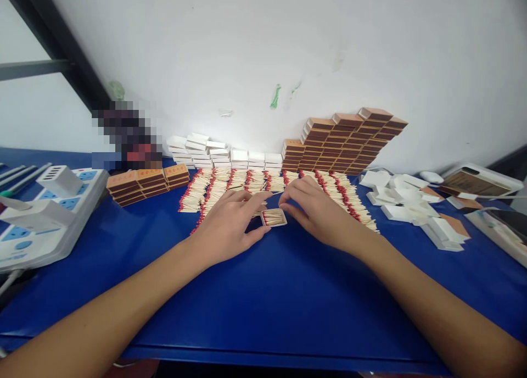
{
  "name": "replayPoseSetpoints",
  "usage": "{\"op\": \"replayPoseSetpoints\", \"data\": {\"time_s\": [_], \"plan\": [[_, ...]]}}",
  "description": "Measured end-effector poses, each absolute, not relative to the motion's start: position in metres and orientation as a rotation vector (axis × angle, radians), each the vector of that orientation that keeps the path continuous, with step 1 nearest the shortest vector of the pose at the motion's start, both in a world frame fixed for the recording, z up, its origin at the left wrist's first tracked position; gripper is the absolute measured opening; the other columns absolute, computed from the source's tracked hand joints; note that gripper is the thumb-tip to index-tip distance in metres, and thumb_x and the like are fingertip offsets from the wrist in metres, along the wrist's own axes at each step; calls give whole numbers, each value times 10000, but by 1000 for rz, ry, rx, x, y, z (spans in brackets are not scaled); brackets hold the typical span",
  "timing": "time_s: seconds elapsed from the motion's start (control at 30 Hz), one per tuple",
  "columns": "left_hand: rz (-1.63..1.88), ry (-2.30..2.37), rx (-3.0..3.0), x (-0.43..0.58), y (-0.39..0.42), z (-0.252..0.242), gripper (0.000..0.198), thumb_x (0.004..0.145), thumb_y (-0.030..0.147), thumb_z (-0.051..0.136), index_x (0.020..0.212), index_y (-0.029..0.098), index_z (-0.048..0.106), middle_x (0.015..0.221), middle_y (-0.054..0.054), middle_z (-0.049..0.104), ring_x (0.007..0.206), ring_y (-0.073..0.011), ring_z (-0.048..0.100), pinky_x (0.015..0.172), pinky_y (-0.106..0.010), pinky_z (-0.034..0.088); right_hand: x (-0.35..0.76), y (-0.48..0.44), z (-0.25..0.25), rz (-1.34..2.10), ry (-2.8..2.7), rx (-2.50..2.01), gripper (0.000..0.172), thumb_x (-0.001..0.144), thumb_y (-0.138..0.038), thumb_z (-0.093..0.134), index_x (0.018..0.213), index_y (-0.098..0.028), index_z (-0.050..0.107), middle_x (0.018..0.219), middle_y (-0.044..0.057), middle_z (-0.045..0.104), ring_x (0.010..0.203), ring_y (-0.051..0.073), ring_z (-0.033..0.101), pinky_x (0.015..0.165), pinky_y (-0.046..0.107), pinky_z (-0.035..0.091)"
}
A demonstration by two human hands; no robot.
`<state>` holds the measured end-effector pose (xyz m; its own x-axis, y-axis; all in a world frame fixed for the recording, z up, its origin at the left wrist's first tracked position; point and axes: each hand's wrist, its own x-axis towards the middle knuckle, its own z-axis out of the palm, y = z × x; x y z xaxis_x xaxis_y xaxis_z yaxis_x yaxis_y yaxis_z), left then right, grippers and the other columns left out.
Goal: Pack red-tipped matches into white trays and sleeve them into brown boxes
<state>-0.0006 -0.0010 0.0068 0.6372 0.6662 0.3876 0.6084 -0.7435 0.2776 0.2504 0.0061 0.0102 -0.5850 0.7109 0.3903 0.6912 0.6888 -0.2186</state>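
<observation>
The small white cardboard matchbox tray, partly filled with red-tipped wooden matches, sits at the centre of the frame on the glossy blue tabletop — its long axis running roughly left to right between the person's bare left hand and bare right hand, both very near its ends. The left hand reaches in from the lower left, palm down, thumb apart from loosely bent fingers around the tray's left end, though any grip cannot be told. The right hand arches in from the lower right, fingers curled — whether it pinches a match is unclear.
</observation>
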Motion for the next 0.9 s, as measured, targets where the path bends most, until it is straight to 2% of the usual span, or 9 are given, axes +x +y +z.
{"op": "replayPoseSetpoints", "data": {"time_s": [0.1,0.2,0.63,0.9], "plan": [[708,1069,2732,-1,-1,6,597,965,337,721,1501,240,478,1160,-67,780,1161,-289,667,1061,-484,507,258,23,1,-9,-2390,-1143,214,1069,-241,479,1160,-235,673,1084,129,644,1031,312,525,914,493,466],[709,1060,2730,-1,0,6,604,969,326,721,1511,231,472,1181,-62,782,1179,-296,657,1070,-491,496,261,36,-9,-76,-2420,-1172,241,1061,-240,499,1206,-230,692,1108,135,638,1041,316,515,928,492,467],[698,1102,2749,-1,0,6,606,973,351,714,1512,202,482,1135,-89,766,1157,-294,655,1065,-486,506,256,40,-15,-107,-2414,-1182,151,1052,-219,548,1121,-190,680,1094,133,636,1046,307,501,936,465,462],[682,1107,2737,-1,0,6,605,971,364,718,1512,203,500,1150,-99,762,1165,-294,656,1077,-491,506,257,42,-14,-50,-2436,-1206,159,1073,-227,514,954,-208,617,1025,112,618,985,287,485,898,434,441]]}}
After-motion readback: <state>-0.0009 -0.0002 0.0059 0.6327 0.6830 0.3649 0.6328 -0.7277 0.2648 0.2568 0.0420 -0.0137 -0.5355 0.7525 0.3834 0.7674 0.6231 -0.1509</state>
